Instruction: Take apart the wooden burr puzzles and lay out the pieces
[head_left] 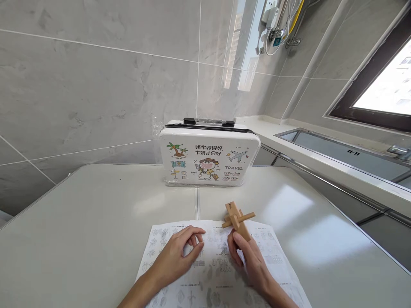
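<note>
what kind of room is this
Most likely a home kitchen. Grey tiled walls meet a pale countertop, a steel sink is sunk in under the window, and pipes and valves hang from a unit high on the wall.

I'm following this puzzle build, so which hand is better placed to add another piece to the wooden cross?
Probably the left hand: it rests on the instruction sheet with nothing visibly in its curled fingers, while the right hand already holds the wooden cross puzzle upright.
</note>
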The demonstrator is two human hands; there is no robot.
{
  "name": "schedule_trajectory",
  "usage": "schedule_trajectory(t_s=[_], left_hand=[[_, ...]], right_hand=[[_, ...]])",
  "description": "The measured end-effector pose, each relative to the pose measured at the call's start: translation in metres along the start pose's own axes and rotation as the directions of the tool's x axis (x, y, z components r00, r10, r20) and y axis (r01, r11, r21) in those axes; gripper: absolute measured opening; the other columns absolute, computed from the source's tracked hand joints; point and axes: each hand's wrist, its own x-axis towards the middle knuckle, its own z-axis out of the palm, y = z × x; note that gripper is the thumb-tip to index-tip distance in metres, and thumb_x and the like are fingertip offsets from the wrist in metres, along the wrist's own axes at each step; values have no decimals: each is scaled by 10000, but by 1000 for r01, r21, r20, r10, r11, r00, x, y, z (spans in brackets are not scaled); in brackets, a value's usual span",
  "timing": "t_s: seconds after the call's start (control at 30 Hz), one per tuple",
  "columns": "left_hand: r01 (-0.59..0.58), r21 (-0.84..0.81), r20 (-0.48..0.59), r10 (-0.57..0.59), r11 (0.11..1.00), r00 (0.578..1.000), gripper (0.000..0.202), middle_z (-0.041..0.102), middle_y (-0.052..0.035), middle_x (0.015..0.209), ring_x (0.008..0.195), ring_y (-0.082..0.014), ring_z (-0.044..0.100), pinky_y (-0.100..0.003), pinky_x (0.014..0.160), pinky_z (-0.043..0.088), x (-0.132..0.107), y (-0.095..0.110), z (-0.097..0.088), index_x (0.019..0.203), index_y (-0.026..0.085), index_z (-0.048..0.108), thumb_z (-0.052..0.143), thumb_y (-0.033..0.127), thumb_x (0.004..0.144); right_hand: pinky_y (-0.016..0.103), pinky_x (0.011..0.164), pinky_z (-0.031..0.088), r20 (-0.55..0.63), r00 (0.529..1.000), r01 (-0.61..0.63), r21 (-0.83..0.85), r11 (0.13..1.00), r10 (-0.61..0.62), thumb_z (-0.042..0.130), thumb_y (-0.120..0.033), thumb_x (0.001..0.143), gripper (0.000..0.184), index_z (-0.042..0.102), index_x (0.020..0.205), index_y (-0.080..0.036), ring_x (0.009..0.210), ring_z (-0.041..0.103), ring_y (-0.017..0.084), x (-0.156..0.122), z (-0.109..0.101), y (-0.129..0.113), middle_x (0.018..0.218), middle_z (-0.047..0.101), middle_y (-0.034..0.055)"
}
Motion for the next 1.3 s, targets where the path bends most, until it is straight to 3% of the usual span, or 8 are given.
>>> schedule_trajectory(t_s=[0.07,0.13,0.3,0.43,0.57,0.8,0.97,1.3], left_hand=[[11,-82,-15,-12,997,1000,315,715,-45,1033,905,-199,624,-341,875,509,-1,1,-1,1277,266,625,555,458,1037],[9,-218,2,-9,976,1000,444,704,-86,1166,998,-223,625,-376,955,504,-2,2,-2,1353,252,573,616,515,997],[22,-525,145,64,851,987,924,519,-180,1535,1421,-367,471,-508,1185,357,-5,6,-2,1519,252,445,827,651,778],[92,-638,248,91,764,964,1059,500,-169,1576,1517,-386,384,-545,1269,242,-8,9,0,1539,283,447,967,531,652],[113,-663,277,103,740,955,1155,536,-156,1547,1515,-412,384,-567,1279,215,-10,10,2,1495,284,519,1054,449,485],[33,-635,153,83,771,985,1118,542,-137,1533,1471,-403,441,-539,1249,292,-9,8,2,1478,303,529,1039,495,502],[26,-607,102,46,794,994,1089,550,-136,1514,1448,-390,462,-507,1228,336,-9,8,1,1489,297,512,1014,520,548],[53,-525,24,-47,849,999,1008,591,-114,1464,1396,-377,513,-495,1210,360,-10,10,3,1484,313,500,987,422,608]], right_hand=[[310,549,301,99,995,39,-153,987,-24,366,-624,1058,605,450,598,-242,518,370,155,-3,0,-2,515,374,-29],[312,581,306,222,968,173,-271,947,-113,313,-575,1080,556,438,657,-237,560,381,159,-5,1,-4,589,406,-23],[307,627,337,467,836,465,-326,823,-287,230,-448,1099,427,384,758,-242,633,415,172,-6,7,-10,707,462,-3],[297,616,337,561,764,552,-314,772,-319,250,-396,1086,333,350,805,-248,596,398,158,-6,13,-8,725,469,-12],[291,602,337,568,736,610,-321,724,-368,266,-350,1070,303,360,800,-249,577,432,158,-7,15,-4,715,517,-4],[279,613,332,438,823,552,-468,691,-361,394,-279,1050,179,446,882,-244,579,484,151,-8,8,1,704,540,-25],[285,604,301,413,845,526,-531,664,-339,367,-261,1089,206,466,910,-238,577,483,149,-7,9,2,725,564,-17],[256,582,312,289,919,376,-443,814,-268,380,-321,1110,262,552,937,-228,554,421,140,-2,11,6,682,509,-35]])
